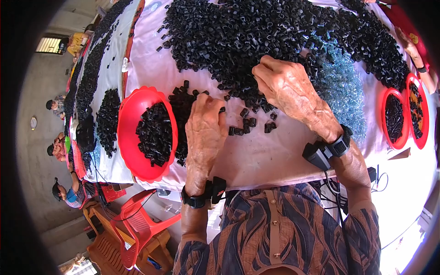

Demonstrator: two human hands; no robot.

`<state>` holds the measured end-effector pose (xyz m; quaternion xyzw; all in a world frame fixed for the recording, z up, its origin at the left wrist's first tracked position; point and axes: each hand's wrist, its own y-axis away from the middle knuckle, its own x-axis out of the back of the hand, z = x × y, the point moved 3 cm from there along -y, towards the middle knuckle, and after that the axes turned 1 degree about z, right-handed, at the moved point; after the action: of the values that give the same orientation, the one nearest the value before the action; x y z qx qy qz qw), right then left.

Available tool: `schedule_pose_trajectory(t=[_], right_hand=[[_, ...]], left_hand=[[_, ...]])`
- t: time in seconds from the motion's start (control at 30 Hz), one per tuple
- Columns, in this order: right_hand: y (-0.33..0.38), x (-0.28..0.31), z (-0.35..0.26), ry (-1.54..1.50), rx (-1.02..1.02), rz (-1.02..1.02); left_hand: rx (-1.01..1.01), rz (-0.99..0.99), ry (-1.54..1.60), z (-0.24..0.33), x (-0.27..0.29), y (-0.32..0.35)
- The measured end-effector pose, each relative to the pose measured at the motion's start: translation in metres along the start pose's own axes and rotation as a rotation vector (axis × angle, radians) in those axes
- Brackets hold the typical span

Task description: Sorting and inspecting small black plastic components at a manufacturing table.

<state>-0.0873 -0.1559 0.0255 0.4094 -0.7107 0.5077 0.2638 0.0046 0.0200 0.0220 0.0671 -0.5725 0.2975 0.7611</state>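
Observation:
My left hand (205, 126) is closed over the table beside a small heap of black plastic pieces (182, 98). At its thumb tip shows a small black plastic piece (222, 110). My right hand (286, 87) is curled at the near edge of a large pile of short black tube-like plastic pieces (238, 41); its fingertips are pressed together and what they hold, if anything, is hidden. Between the hands lie several loose black pieces (247, 123). Left of my left hand stands a red scalloped bowl (130, 133), partly filled with black pieces.
A heap of clear bluish pieces (341, 87) lies right of my right forearm. Two red bowls (402, 143) with black pieces stand at the far right, near another person's hand (408, 43). A red plastic chair (142, 220) is at lower left. Other people sit along the left.

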Motion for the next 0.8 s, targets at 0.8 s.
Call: schedule_pose_trajectory(t=[0.8], right_hand=[[0.001,-0.005,-0.001,0.038,0.015,-0.036]], left_hand=[[0.010,-0.053,0.194,0.018,0.000,0.032]])
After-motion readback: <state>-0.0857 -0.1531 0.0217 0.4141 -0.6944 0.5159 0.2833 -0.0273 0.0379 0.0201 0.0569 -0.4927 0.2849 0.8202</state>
